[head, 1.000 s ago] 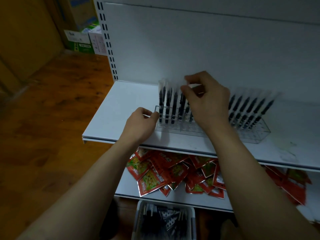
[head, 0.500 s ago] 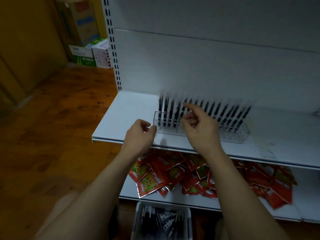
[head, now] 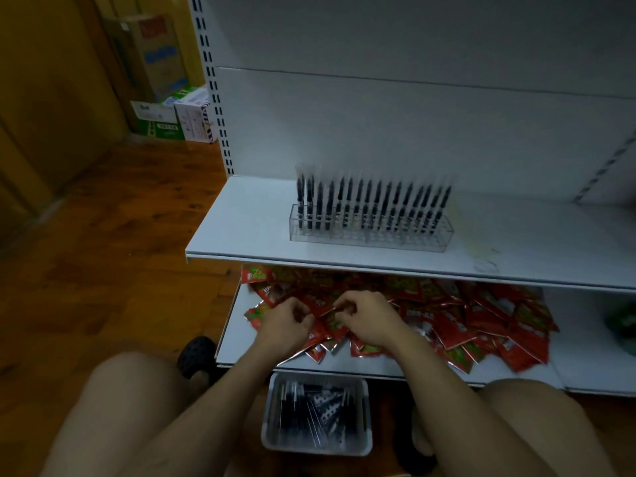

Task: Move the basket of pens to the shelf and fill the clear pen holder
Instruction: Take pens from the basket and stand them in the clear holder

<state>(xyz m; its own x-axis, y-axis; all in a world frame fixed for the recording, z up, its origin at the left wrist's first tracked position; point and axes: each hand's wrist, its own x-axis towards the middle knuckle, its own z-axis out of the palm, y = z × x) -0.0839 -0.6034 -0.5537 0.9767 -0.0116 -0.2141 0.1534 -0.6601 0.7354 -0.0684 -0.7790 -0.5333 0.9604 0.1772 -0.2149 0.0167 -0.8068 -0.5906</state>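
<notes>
Both hands hang low in the middle of the frame over the red packets (head: pixel 481 321): left hand (head: pixel 287 325) and right hand (head: pixel 370 318) loosely curled, nothing in them that I can make out. The basket (head: pixel 367 421) sits on the floor at bottom centre, its loose pens (head: pixel 309 414) lying mostly top-to-bottom. It looks like light, stiff plastic, so I'd grip both side rims. At centre frame on the shelf (head: pixel 247 228), the clear pen holder (head: pixel 371 241) runs left-right, its pens upright.

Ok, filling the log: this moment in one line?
pen holder: upper shelf, holds pens; basket: floor; left hand, right hand: empty, above red packets
</notes>
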